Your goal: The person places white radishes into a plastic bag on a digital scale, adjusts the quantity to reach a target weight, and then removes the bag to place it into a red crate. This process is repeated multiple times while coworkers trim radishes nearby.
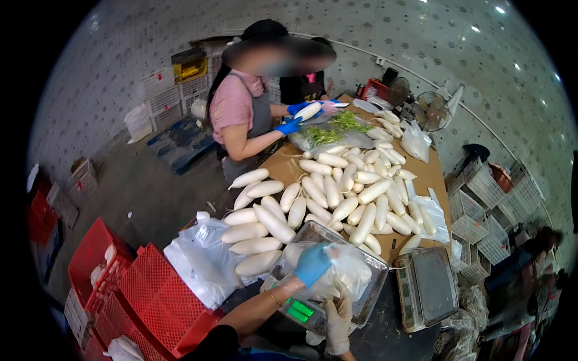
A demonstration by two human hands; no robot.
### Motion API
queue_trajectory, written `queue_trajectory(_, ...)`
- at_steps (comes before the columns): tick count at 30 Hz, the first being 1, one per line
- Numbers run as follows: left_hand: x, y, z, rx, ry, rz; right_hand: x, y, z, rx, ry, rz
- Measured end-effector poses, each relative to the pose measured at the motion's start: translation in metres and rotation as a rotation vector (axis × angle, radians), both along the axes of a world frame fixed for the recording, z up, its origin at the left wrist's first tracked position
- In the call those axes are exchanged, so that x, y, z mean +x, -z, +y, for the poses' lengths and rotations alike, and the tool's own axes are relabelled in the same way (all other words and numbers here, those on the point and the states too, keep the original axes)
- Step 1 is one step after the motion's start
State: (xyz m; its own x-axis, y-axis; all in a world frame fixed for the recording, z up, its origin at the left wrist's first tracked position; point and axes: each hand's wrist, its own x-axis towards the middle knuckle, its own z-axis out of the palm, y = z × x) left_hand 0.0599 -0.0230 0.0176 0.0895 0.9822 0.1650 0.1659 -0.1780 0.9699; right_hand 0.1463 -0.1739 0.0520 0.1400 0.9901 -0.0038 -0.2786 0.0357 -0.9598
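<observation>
A clear plastic bag with white radishes inside lies in a metal tray on a scale with a lit green display. My left hand, in a blue glove, is closed on the bag's upper left part. At the bag's near end my right hand, in a whitish glove, has its fingers pinched on the plastic. The left fingertips are partly lost in the bag's folds. Just beyond the tray, a large pile of white radishes covers much of the table.
Flat plastic bags lie left of the tray. A second scale stands at right. Red crates are at the lower left. Across the table, a person in blue gloves holds a radish and a knife near cut greens.
</observation>
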Motion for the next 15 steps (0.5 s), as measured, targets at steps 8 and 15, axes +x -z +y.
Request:
queue_trajectory(8, -0.075, -0.072, -0.093, 0.317, -0.126, 0.008, -0.005, 0.01, -0.041, -0.021, -0.208, -0.209)
queue_trajectory(15, -0.224, -0.007, -0.222, -0.157, -0.469, 0.031, -0.078, 0.061, -0.07, -0.144, -0.728, -0.246)
